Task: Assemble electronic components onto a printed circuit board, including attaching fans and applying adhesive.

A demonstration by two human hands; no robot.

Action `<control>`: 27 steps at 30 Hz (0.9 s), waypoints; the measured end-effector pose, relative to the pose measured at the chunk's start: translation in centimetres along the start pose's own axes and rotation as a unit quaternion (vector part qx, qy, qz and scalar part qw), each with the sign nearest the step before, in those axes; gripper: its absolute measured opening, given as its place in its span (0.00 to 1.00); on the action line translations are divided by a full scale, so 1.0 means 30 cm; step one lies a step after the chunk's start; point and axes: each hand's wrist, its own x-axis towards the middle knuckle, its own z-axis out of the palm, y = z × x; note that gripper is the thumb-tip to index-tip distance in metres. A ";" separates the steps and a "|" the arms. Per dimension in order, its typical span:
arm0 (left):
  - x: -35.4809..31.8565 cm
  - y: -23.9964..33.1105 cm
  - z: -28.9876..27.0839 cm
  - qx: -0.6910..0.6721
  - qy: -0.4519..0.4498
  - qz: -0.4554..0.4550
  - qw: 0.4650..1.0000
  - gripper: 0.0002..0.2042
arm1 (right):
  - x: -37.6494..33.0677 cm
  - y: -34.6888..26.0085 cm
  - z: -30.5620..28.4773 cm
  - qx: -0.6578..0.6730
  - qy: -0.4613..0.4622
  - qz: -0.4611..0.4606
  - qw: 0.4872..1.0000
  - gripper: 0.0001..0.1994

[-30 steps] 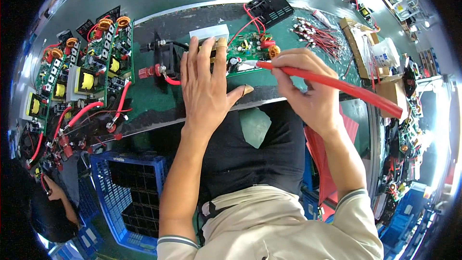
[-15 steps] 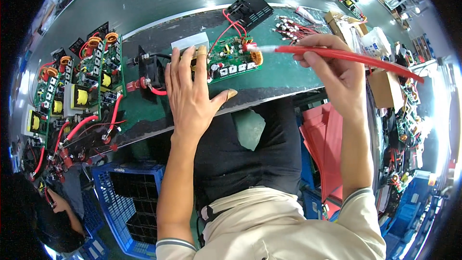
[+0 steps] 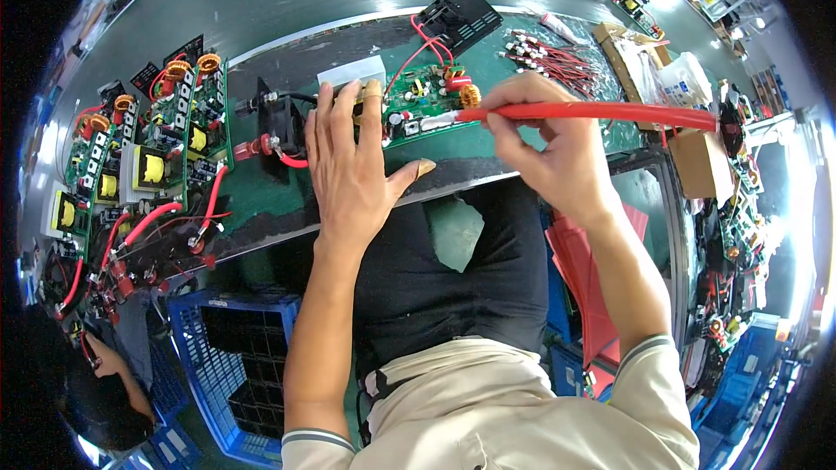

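Spread fingers of my left hand (image 3: 350, 170) rest on the left part of a green circuit board (image 3: 420, 94), beside a pale metal block (image 3: 355, 70). Finger cots cover at least the thumb and one fingertip. My right hand (image 3: 557, 157) pinches a long red-handled brush (image 3: 636, 111), held almost level. Its whitish tip touches the row of white-marked parts along the board's near edge. A copper-wound coil (image 3: 470, 97) sits just above the tip. Red wires join the board to a black vented panel (image 3: 461, 17) behind it; a black end plate (image 3: 277, 132) stands to its left.
Several assembled circuit boards (image 3: 196, 135) stand upright at the left, with thick red cables. Small red wire leads (image 3: 553, 61) lie behind my right hand, near an open cardboard box (image 3: 623, 57). A blue crate (image 3: 196, 365) sits below the bench; another person's hand (image 3: 109, 361) shows lower left.
My right hand has moved left and slightly down, bringing the brush tip from beside the coil to the near-edge row. The board has shifted slightly right; my left hand has barely moved.
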 end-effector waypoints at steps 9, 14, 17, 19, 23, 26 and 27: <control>-0.012 0.001 -0.010 0.001 -0.008 -0.003 1.000 0.49 | 0.021 -0.004 0.064 -0.006 0.017 -0.044 0.999 0.09; -0.002 -0.016 -0.001 -0.009 -0.011 -0.001 1.000 0.49 | 0.035 0.021 0.084 -0.082 0.079 -0.153 0.982 0.11; 0.036 0.015 -0.067 -0.018 0.009 0.017 1.000 0.46 | 0.062 -0.006 -0.099 -0.144 0.222 -0.144 0.953 0.08; 0.058 0.015 -0.088 -0.122 -0.031 -0.013 0.992 0.42 | 0.041 -0.010 -0.241 -0.047 0.326 -0.016 0.944 0.07; 0.084 -0.053 -0.252 0.042 0.112 -0.067 0.991 0.36 | -0.039 0.105 -0.482 -0.042 0.430 -0.038 0.901 0.09; 0.050 -0.159 -0.296 -0.035 0.006 -0.211 0.977 0.43 | -0.162 0.206 -0.577 -0.184 0.435 0.035 0.881 0.09; 0.036 -0.199 -0.277 -0.091 -0.059 -0.266 0.958 0.44 | -0.199 0.261 -0.593 -0.213 0.415 0.006 0.885 0.09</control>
